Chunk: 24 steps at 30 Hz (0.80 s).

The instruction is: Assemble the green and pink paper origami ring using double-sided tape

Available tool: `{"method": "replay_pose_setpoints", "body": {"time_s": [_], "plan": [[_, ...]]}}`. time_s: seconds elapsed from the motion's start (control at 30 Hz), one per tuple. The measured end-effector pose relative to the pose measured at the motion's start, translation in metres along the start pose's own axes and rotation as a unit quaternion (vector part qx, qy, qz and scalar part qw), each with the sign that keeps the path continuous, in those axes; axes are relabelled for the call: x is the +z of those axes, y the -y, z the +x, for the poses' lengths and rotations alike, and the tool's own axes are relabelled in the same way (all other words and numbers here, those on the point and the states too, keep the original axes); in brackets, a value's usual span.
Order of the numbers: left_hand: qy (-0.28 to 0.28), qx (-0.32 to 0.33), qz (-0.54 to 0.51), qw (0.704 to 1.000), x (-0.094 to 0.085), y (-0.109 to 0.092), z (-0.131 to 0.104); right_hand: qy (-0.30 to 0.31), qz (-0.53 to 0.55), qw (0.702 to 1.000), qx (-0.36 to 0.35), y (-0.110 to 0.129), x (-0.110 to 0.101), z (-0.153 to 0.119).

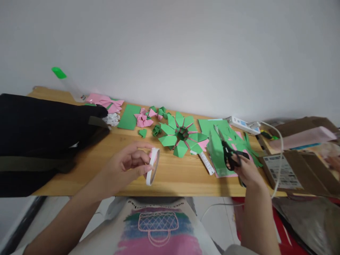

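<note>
My left hand (130,164) is closed round a roll of white tape (149,173), held on edge above the table. A bit of pink shows between the fingers and the roll. On the right, my right hand (247,170) grips black-handled scissors (228,150), blades pointing up and away over green paper sheets (216,152). Between the hands and farther back lies a large green paper flower (180,147) with pink edges and an open centre. Beside it sit a small green folded piece (156,130) and a flat green cutout (142,133).
Pink folded pieces (144,121) and a green sheet (129,117) lie left of the flower. A black garment (47,138) covers the left end. A narrow white packet (206,163), a power strip (244,125) and a cardboard box (308,173) stand rightward. A white cable (280,152) hangs there.
</note>
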<state>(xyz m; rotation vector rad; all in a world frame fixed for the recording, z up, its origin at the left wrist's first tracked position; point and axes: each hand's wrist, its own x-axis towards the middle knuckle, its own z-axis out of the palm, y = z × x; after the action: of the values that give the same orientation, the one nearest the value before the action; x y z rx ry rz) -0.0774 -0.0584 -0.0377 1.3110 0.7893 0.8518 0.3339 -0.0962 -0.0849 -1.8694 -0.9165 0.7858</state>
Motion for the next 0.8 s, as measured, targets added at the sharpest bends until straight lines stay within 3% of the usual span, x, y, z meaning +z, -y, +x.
{"method": "replay_pose_setpoints", "body": {"time_s": [0.07,0.17,0.33,0.4,0.47,0.6,0.73,0.8], "plan": [[0.002,0.009,-0.004,1.0,-0.001,0.0,0.0,-0.019,0.124,0.991,-0.054,0.004,0.0,-0.01],[-0.008,-0.001,-0.012,1.0,0.001,0.0,0.001,-0.061,0.286,0.946,-0.141,0.014,0.003,-0.023],[-0.011,0.003,-0.04,0.999,0.005,-0.001,0.002,-0.084,0.423,0.876,-0.214,0.04,0.003,-0.037],[-0.007,0.002,-0.045,0.999,0.005,-0.001,0.001,-0.082,0.435,0.869,-0.223,0.049,0.001,-0.041],[-0.004,-0.002,-0.055,0.998,0.004,-0.001,0.0,-0.064,0.387,0.894,-0.219,0.052,0.0,-0.046],[0.0,-0.022,-0.053,0.998,0.002,0.0,0.0,0.05,0.198,0.952,-0.226,0.044,0.012,-0.059],[0.007,-0.045,-0.042,0.998,0.002,0.002,0.0,0.282,0.119,0.922,-0.237,0.04,0.034,-0.08],[0.015,-0.045,-0.047,0.998,0.003,0.003,0.0,0.317,0.049,0.925,-0.206,0.042,0.035,-0.091]]}}
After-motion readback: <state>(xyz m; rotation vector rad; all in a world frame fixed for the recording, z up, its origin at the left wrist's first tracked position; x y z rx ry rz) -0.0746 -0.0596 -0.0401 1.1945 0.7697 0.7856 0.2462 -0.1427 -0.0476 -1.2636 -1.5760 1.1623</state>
